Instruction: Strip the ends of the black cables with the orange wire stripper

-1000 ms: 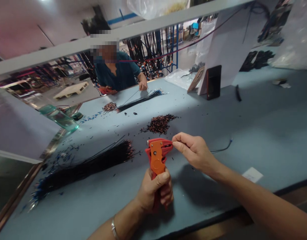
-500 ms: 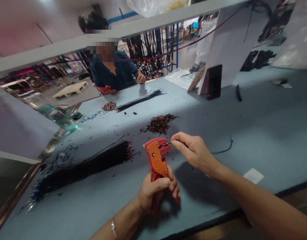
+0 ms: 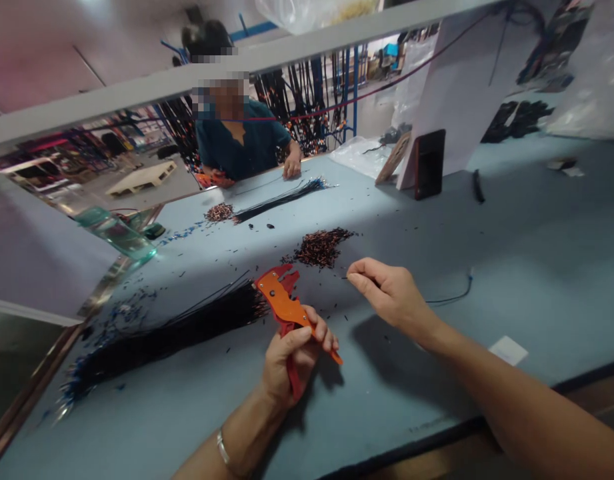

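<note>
My left hand point(image 3: 299, 353) is wrapped round the handles of an orange and red wire stripper point(image 3: 287, 303), its jaws pointing away from me over the end of a wire bundle. Between the thumb and fingers of my right hand point(image 3: 387, 290) is a thin black wire point(image 3: 449, 300); its short end pokes out on the left, and the rest trails to the right with a blue tip. The stripper's jaws and the wire are apart. Left of the tool lies a thick bundle of black wires point(image 3: 171, 337), copper-coloured at the near-tool end, blue at the other.
Beyond my hands is a heap of small black and copper-coloured offcuts point(image 3: 321, 248). Across the table a co-worker point(image 3: 247, 140) stands by a smaller wire bundle point(image 3: 281, 200). A green bottle point(image 3: 117, 233) lies at the left edge; a phone point(image 3: 429, 163) leans against the white post point(image 3: 454, 87).
The stripper in my left hand has moved left and away from the wire, whose end was at its jaws. My right hand has shifted slightly. The co-worker has moved right.
</note>
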`<state>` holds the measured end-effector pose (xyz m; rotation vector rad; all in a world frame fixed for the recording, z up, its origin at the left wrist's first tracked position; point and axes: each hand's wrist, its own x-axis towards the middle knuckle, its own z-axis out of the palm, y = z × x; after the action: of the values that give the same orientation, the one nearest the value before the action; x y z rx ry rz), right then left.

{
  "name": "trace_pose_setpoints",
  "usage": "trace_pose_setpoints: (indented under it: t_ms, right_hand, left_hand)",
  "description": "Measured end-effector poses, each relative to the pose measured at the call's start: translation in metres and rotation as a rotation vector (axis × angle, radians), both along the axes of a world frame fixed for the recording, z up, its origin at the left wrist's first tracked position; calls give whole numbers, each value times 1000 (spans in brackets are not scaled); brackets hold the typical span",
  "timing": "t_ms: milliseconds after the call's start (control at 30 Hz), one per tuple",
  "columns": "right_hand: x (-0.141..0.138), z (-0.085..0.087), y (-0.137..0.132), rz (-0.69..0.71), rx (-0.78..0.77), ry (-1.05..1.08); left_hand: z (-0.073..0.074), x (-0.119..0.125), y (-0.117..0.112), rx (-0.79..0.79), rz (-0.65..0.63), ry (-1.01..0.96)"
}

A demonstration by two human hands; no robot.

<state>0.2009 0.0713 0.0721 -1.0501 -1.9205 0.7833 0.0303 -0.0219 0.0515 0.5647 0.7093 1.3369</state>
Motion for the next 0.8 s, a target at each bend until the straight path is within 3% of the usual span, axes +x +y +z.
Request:
trace_pose_setpoints:
  t_ms: [267, 533, 800]
  right_hand:
    - [-2, -3, -8, 63, 175, -65]
    - [-3, -1, -11, 152, 195, -50]
    - [-4, -5, -15, 187, 295, -40]
  left_hand:
    - [-2, 2, -1, -18, 5, 21]
    - [-4, 4, -1, -43, -19, 28]
    - [-12, 5, -7, 26, -77, 109]
